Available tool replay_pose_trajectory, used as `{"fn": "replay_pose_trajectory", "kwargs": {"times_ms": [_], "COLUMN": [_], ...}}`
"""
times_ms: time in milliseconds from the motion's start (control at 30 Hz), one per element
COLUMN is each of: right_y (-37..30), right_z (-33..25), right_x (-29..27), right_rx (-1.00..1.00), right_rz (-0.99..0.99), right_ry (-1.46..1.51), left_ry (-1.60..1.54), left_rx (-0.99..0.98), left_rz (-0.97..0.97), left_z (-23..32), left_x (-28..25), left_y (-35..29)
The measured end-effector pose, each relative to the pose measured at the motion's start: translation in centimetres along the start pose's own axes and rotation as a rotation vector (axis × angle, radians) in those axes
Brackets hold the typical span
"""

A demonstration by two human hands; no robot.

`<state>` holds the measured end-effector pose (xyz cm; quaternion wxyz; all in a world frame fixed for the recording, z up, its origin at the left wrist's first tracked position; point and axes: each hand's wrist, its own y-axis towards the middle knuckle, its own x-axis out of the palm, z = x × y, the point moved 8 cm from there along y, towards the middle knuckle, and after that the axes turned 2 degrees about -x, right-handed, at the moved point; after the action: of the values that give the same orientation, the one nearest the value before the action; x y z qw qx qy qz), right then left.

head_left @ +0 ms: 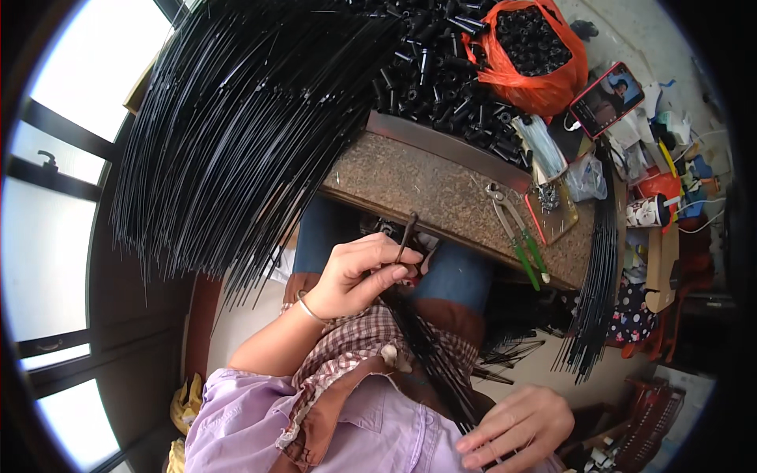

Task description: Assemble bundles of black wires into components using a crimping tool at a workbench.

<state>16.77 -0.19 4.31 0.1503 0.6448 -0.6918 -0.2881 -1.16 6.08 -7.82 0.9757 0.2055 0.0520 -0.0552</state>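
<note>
My left hand (359, 272), with a bangle at the wrist, pinches a short dark thin piece (408, 236) between thumb and fingers. The piece stands nearly upright, with a small rounded end on top, just before the table's front edge. My right hand (520, 426) is low on the right, its bent fingers closed around the near ends of thin black rods (438, 366). These rods lie as a bundle slanting across my lap, over a checked apron (367, 335). How many of them the right fingers hold is hidden.
A large fan of black rods (236, 150) overhangs the speckled table (418, 177) at left. Black tubular parts (441, 87) heap behind a metal strip. Green-handled pincers (516, 236), a red-edged tray (552, 213), a phone (607, 98) and another rod bundle (595, 292) are at right.
</note>
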Motion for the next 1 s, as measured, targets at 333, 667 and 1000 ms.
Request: {"fn": "replay_pose_trajectory", "kwargs": {"times_ms": [333, 667, 1000], "right_y": [1.6, 0.2, 0.2], "right_z": [0.2, 2.1, 2.0], "right_x": [-2.6, -9.2, -9.1], "right_rx": [-0.035, 0.245, 0.227], "right_rz": [0.188, 0.786, 0.821], "right_ry": [-0.104, -0.762, -0.766], "left_ry": [-0.18, 0.253, 0.368], "left_rx": [0.024, 0.232, 0.272], "left_rz": [-0.156, 0.069, 0.093], "left_z": [2.8, 6.2, 7.8], "left_x": [-0.3, 2.5, 2.9], "left_y": [2.8, 7.4, 6.8]}}
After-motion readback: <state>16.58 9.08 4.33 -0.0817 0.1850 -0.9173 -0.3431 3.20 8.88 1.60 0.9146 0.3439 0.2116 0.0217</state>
